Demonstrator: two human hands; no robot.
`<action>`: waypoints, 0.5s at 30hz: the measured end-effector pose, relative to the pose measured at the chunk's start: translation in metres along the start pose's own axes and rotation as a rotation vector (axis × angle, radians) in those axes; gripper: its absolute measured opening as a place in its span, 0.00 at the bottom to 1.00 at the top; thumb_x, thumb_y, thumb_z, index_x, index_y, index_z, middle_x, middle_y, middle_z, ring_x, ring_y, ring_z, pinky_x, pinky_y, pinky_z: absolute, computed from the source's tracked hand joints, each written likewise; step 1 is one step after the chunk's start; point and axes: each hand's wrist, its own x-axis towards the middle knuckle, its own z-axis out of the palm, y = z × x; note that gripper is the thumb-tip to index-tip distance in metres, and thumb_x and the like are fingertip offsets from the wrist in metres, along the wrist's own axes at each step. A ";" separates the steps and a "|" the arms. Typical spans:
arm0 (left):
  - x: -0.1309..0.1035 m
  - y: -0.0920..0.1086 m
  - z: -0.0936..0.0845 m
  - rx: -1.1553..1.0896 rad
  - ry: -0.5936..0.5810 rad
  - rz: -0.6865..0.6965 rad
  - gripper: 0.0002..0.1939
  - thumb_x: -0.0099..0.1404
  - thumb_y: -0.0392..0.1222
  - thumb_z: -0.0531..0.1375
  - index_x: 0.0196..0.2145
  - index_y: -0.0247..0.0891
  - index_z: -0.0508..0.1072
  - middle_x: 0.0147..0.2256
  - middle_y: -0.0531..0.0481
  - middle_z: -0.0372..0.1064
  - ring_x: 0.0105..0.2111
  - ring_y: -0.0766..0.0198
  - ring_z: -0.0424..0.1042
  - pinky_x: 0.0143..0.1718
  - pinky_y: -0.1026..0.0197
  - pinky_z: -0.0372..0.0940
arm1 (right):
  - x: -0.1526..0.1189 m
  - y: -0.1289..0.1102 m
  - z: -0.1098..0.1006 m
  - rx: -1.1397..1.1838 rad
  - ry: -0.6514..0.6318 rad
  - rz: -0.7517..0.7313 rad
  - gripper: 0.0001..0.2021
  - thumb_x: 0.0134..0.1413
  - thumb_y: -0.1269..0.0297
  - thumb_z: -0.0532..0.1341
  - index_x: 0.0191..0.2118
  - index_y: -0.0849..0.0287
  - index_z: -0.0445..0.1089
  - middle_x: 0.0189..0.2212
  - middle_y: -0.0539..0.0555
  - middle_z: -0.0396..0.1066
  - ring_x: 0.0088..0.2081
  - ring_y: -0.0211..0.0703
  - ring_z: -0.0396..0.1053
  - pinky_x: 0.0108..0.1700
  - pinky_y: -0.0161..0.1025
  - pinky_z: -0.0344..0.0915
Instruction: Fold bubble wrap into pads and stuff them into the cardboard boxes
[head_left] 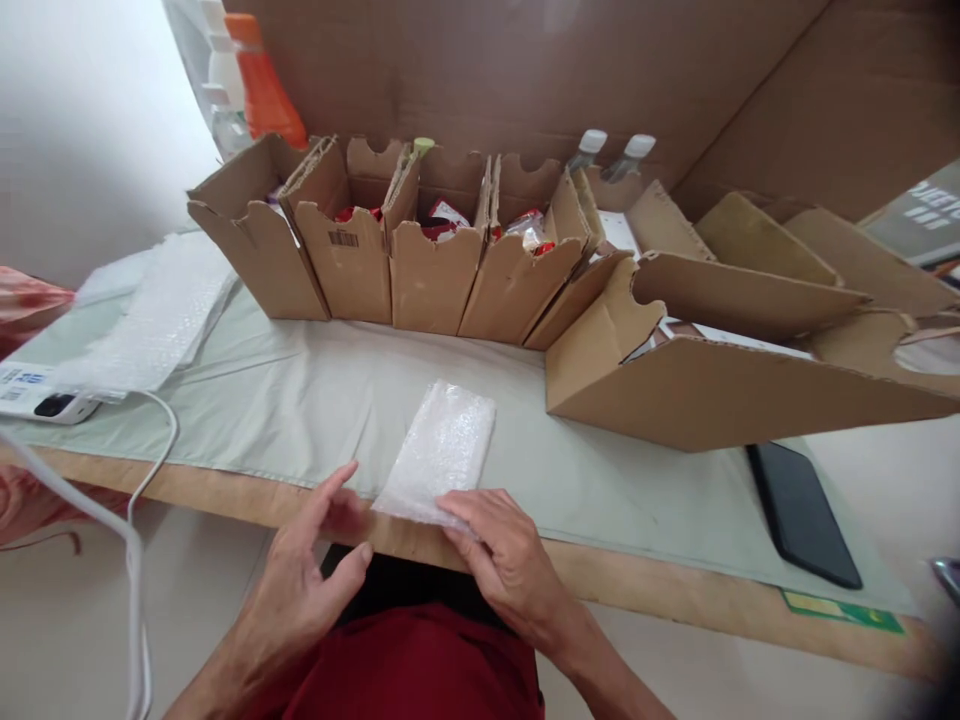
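Observation:
A small parcel wrapped in bubble wrap lies on the pale cloth near the table's front edge. My right hand rests on the parcel's near right corner, fingers pressing its edge. My left hand hovers just left of the parcel with fingers spread; its fingertips are close to the near left corner and hold nothing.
A row of open cardboard bins with red packets stands at the back; larger bins sit on the right. A stack of bubble wrap sheets lies left, with a white device and cable. A black phone lies right. Bottles stand behind.

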 end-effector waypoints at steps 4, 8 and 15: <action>0.010 0.002 0.006 0.191 -0.070 0.275 0.38 0.66 0.38 0.59 0.71 0.49 0.55 0.66 0.41 0.62 0.62 0.51 0.67 0.62 0.45 0.64 | 0.004 -0.002 -0.007 0.175 -0.053 0.268 0.10 0.67 0.66 0.59 0.49 0.56 0.76 0.41 0.53 0.81 0.40 0.44 0.77 0.46 0.41 0.71; 0.029 0.014 0.029 0.147 -0.081 0.130 0.29 0.70 0.44 0.57 0.67 0.41 0.61 0.44 0.46 0.75 0.41 0.59 0.75 0.43 0.57 0.71 | 0.006 0.004 -0.004 0.257 -0.044 0.441 0.13 0.64 0.63 0.61 0.52 0.56 0.74 0.37 0.52 0.80 0.33 0.41 0.75 0.37 0.37 0.72; 0.051 0.021 0.037 0.251 -0.056 0.021 0.32 0.67 0.46 0.55 0.66 0.32 0.62 0.28 0.56 0.66 0.24 0.64 0.62 0.32 0.60 0.61 | -0.012 -0.004 -0.012 -0.291 0.365 -0.016 0.18 0.63 0.73 0.62 0.57 0.53 0.69 0.48 0.59 0.78 0.49 0.51 0.76 0.50 0.50 0.70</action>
